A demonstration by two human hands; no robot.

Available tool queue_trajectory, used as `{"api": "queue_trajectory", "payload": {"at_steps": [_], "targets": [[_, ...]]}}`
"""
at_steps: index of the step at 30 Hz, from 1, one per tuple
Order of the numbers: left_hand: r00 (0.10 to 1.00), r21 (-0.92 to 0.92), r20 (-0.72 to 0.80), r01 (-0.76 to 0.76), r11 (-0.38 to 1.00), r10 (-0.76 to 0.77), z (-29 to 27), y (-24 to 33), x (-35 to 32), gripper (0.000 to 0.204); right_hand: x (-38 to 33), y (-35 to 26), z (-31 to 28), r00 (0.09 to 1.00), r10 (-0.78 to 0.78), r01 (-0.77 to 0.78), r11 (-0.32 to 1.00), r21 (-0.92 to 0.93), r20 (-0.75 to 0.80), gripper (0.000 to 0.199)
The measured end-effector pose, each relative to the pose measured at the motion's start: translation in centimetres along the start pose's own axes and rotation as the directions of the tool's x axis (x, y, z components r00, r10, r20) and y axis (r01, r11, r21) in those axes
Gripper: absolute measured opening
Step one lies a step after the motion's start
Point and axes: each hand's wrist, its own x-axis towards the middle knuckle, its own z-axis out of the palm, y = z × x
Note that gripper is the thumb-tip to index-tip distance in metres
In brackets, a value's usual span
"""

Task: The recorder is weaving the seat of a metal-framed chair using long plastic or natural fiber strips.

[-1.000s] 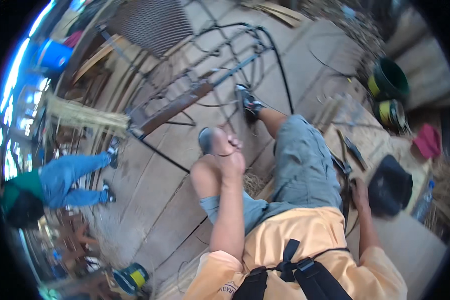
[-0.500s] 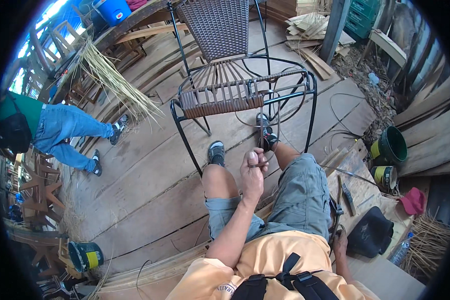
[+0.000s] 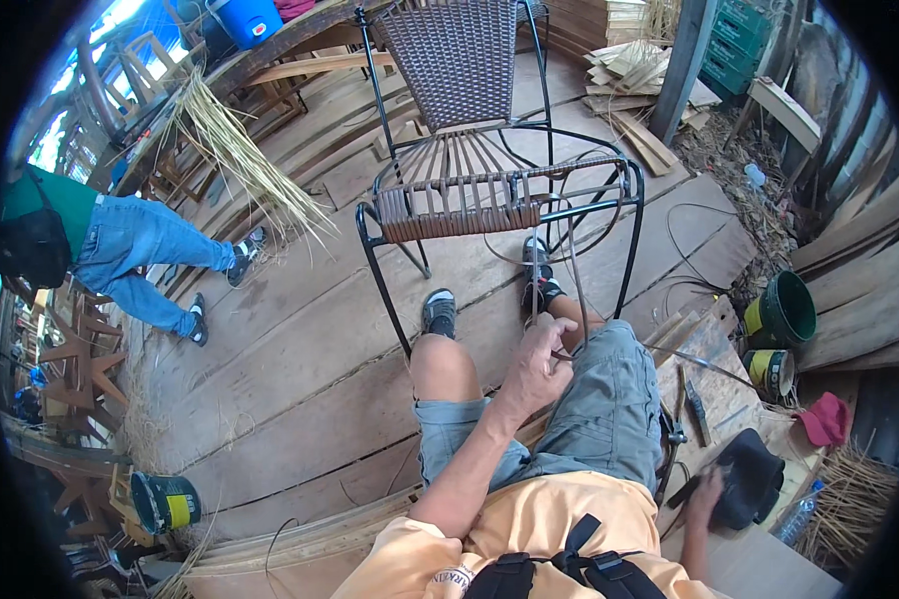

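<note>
A thin brown strand [image 3: 532, 290] runs up from the left hand [image 3: 539, 361], which is raised over the person's knees with its fingers pinched shut on the strand's lower end; the strand leads toward the front of the chair seat [image 3: 469, 205] and looks pulled fairly straight, while a second loose length hangs beside it. The chair [image 3: 489, 180] stands on the plank floor [image 3: 300, 379] just in front of the person's feet, a black metal frame with a back already filled in with tight brown weave. The seat is only partly done, as far as can be judged: a band of wrapping covers the front rail and strands fan from the back rail toward it, but open gaps show between them, and the right part of the frame is bare, so most of the seat weaving seems left to do. More strand lies in loops on the floor under and beside the chair. The right hand [image 3: 707, 494] is down at the person's right side, resting on or beside a black pouch [image 3: 749, 479]; whether its fingers grip anything cannot be told. Hand tools [image 3: 694, 404] lie on a board near that hand, and two green buckets [image 3: 784, 309] stand further right. Well apart on the left, another person in jeans [image 3: 140, 250] stands near a bundle of pale reeds [image 3: 240, 160].
</note>
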Motion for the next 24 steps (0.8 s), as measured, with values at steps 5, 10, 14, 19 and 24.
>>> {"api": "queue_trajectory", "payload": {"at_steps": [5, 10, 14, 19, 24], "targets": [[0.982, 0.069, 0.093, -0.169, 0.983, 0.162, -0.2, 1.1, 0.6, 0.054, 7.1, -17.8, -0.9, 0.985, -0.103, 0.081, 0.984, 0.157, 0.137, 0.018], [0.977, 0.159, 0.201, -0.102, 0.982, 0.069, 0.7, 0.2, 0.1, 0.068, 7.5, -32.1, 6.0, 0.873, -0.333, 0.165, 0.889, 0.428, 0.355, 0.016], [0.994, -0.199, -0.038, 0.095, 0.975, -0.105, 3.0, -0.1, -0.4, 0.024, 8.0, -36.6, 12.2, 0.710, -0.644, 0.357, 0.678, 0.642, 0.286, 0.017], [0.938, -0.277, -0.093, 0.299, 0.913, -0.335, 2.9, 0.3, -0.7, 0.018, 12.3, -38.7, 18.1, 0.753, -0.339, -0.174, 0.725, 0.667, 0.564, 0.021], [0.930, -0.235, -0.234, 0.230, 0.944, -0.285, 2.9, 1.2, -0.7, 0.025, 13.7, -41.8, 23.3, 0.473, -0.227, -0.717, 0.463, 0.522, 0.851, 0.022]]}}
